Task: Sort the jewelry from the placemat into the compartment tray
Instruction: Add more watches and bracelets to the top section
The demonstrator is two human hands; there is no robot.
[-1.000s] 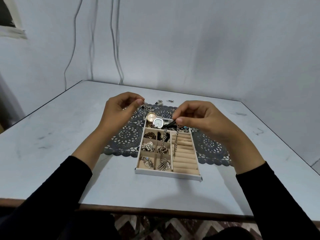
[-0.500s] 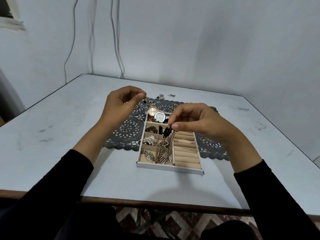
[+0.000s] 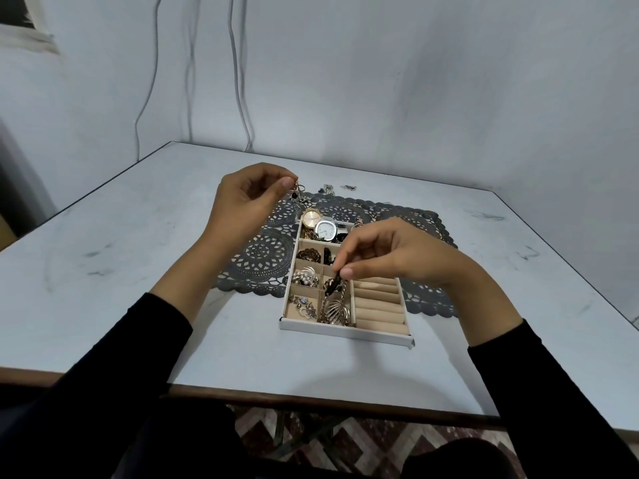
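Grey-white bench [image 3: 114,243] carries everything. At the left, the left hand [image 3: 247,205] is held up over the far left corner of the dark lace placemat [image 3: 262,254]. Its grip is closed, thumb and finger pinching a small dangling charm [image 3: 298,195]. In the middle, the white tray [image 3: 345,332] lies partly on the placemat, with two watches [image 3: 320,226] in its far compartment. The right hand [image 3: 397,255] hovers above the tray, its grip pinching a chain [image 3: 343,295] that hangs into the near middle compartment, where a shell-shaped piece [image 3: 333,311] lies. Further right in the tray are padded ring rolls [image 3: 378,305].
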